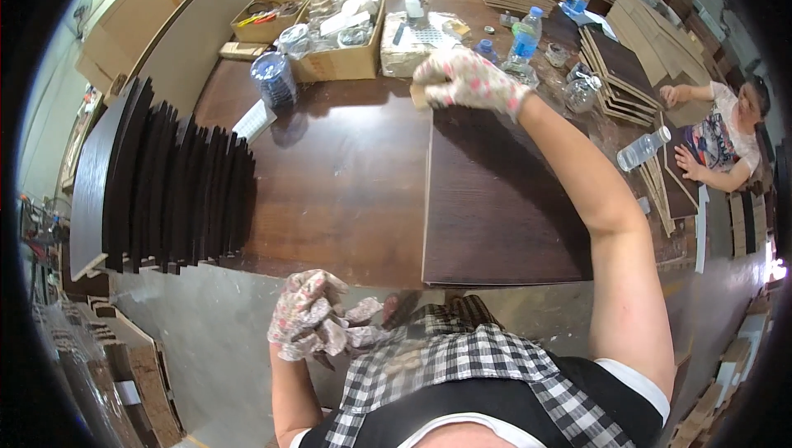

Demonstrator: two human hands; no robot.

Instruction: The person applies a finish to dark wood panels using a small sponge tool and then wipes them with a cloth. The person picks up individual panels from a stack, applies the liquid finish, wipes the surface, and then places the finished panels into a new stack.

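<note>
My right hand (477, 81), in a white glove with a pink pattern, reaches across the table. Its closed fingers grip a small tan block (420, 98) at the far left corner of a dark brown panel (503, 200). That panel lies flat, its near edge along the table's front edge. My left hand (309, 316), in a similar patterned glove, is off the table's front edge, close to my checked apron (462, 357). Its fingers are bent and apart, with nothing visible between them.
Several dark boards (165, 184) stand on edge at the table's left. Behind are a cardboard box (342, 58) of tape and jars, a blue wrapped roll (273, 79) and bottles (525, 34). Board stacks (615, 77) rise at right, where another person (722, 139) touches a panel.
</note>
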